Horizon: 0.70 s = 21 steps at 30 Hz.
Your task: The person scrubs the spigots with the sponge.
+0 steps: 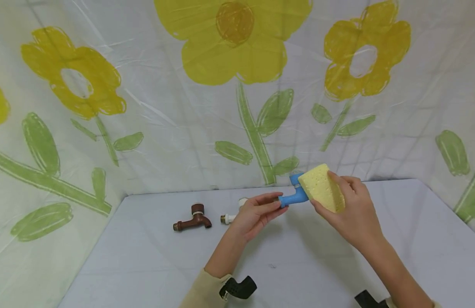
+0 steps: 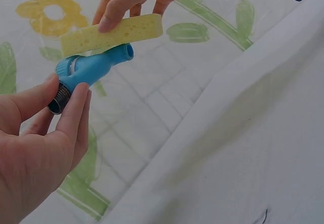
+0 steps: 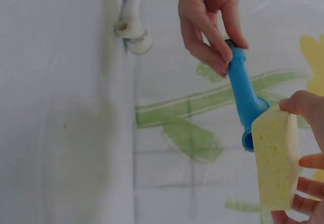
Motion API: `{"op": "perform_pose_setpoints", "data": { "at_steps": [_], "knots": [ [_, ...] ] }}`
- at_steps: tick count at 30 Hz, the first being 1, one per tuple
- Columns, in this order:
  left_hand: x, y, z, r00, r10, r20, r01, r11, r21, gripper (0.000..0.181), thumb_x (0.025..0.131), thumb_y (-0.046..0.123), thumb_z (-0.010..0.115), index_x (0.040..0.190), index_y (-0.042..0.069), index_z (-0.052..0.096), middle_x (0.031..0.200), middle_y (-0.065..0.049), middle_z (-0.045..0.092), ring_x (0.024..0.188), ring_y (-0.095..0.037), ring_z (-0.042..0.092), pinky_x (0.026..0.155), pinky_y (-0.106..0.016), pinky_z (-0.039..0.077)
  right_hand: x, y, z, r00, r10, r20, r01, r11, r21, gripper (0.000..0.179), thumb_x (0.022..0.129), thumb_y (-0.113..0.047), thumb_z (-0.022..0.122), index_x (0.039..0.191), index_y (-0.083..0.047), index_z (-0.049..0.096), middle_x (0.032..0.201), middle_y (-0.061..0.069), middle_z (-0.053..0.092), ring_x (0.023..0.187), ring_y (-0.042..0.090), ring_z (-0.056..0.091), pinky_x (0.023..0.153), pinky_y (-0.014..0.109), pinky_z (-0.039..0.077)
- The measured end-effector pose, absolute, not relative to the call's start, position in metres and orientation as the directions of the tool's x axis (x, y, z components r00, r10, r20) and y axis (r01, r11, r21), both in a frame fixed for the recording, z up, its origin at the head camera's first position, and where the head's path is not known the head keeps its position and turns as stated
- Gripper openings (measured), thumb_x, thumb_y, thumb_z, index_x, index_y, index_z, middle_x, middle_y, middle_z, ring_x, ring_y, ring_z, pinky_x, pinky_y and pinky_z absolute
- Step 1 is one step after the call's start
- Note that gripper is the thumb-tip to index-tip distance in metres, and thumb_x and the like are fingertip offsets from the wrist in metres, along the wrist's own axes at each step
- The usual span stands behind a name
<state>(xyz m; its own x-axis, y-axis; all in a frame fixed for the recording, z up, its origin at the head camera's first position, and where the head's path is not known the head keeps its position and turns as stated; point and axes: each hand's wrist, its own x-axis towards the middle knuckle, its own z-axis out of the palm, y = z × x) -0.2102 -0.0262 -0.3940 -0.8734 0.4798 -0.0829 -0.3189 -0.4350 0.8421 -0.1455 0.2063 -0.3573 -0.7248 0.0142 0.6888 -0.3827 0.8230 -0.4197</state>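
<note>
Head view: pinches the blue faucet (image 1: pixel 296 198) by its threaded end in the left hand (image 1: pixel 256 215), raised over the worktop (image 1: pixel 145 256) near its far edge. Grips the yellow sponge (image 1: pixel 320 190) in the right hand (image 1: pixel 354 211), seemingly touching the faucet's side. Points the faucet's long axis from left hand rightward to the sponge; has the left hand nearer, with the sponge between faucet and right hand.

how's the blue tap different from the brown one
Colour: the blue tap is bright blue, the brown tap dark reddish brown.
Place: the left hand holds the blue tap up, while the brown tap rests on the table.
Contact: the yellow sponge is against the blue tap; no hand touches the brown tap.
Both have a threaded end.
</note>
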Motion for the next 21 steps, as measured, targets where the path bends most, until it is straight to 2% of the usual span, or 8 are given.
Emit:
{"op": "perform_pose_setpoints", "data": {
  "at_steps": [3, 7, 13, 17, 21],
  "knots": [
    [-0.2092, -0.0253, -0.3929, -0.864, 0.498, -0.075, -0.313, -0.415, 0.854, 0.043, 0.104, -0.014, 0.051, 0.146, -0.020, 0.047, 0.115, -0.010, 0.064, 0.104, -0.020, 0.072, 0.101, -0.036, 0.059, -0.1455, 0.2065, -0.3575, -0.717, 0.055, 0.694, -0.372, 0.812, -0.449, 0.075, 0.072, -0.013, 0.096, 0.138, 0.004, 0.064, 0.117, 0.028, 0.061, 0.103, 0.044, 0.059, 0.071, 0.051, 0.053],
    [-0.2076, -0.0247, -0.3921, -0.857, 0.511, -0.068, -0.307, -0.401, 0.863, 0.043, 0.103, -0.014, 0.052, 0.145, -0.021, 0.046, 0.112, -0.008, 0.065, 0.101, -0.018, 0.073, 0.100, -0.034, 0.059, -0.1444, 0.2032, -0.3585, -0.735, 0.024, 0.678, -0.390, 0.803, -0.451, 0.075, 0.073, -0.016, 0.096, 0.139, 0.001, 0.065, 0.119, 0.024, 0.061, 0.102, 0.039, 0.059, 0.070, 0.045, 0.054],
    [-0.2063, -0.0233, -0.3925, -0.849, 0.525, -0.060, -0.305, -0.394, 0.867, 0.043, 0.103, -0.015, 0.052, 0.145, -0.022, 0.046, 0.107, -0.006, 0.065, 0.098, -0.016, 0.074, 0.098, -0.032, 0.060, -0.1449, 0.2032, -0.3566, -0.710, 0.047, 0.702, -0.386, 0.809, -0.444, 0.076, 0.071, -0.013, 0.096, 0.138, 0.004, 0.065, 0.117, 0.027, 0.061, 0.104, 0.044, 0.059, 0.073, 0.054, 0.055],
    [-0.2056, -0.0223, -0.3926, -0.844, 0.532, -0.069, -0.313, -0.384, 0.869, 0.044, 0.103, -0.016, 0.052, 0.146, -0.022, 0.045, 0.105, -0.005, 0.064, 0.096, -0.015, 0.075, 0.098, -0.031, 0.060, -0.1448, 0.2056, -0.3565, -0.702, 0.086, 0.707, -0.373, 0.802, -0.467, 0.076, 0.072, -0.010, 0.096, 0.139, 0.006, 0.064, 0.116, 0.028, 0.060, 0.104, 0.045, 0.058, 0.075, 0.037, 0.049],
    [-0.2052, -0.0224, -0.3926, -0.847, 0.529, -0.063, -0.306, -0.386, 0.870, 0.044, 0.103, -0.016, 0.051, 0.145, -0.023, 0.044, 0.107, -0.005, 0.065, 0.096, -0.014, 0.074, 0.097, -0.030, 0.060, -0.1454, 0.2043, -0.3600, -0.708, 0.045, 0.705, -0.403, 0.794, -0.456, 0.076, 0.072, -0.012, 0.096, 0.139, 0.004, 0.064, 0.116, 0.025, 0.060, 0.102, 0.039, 0.059, 0.073, 0.030, 0.050]
  ]
}}
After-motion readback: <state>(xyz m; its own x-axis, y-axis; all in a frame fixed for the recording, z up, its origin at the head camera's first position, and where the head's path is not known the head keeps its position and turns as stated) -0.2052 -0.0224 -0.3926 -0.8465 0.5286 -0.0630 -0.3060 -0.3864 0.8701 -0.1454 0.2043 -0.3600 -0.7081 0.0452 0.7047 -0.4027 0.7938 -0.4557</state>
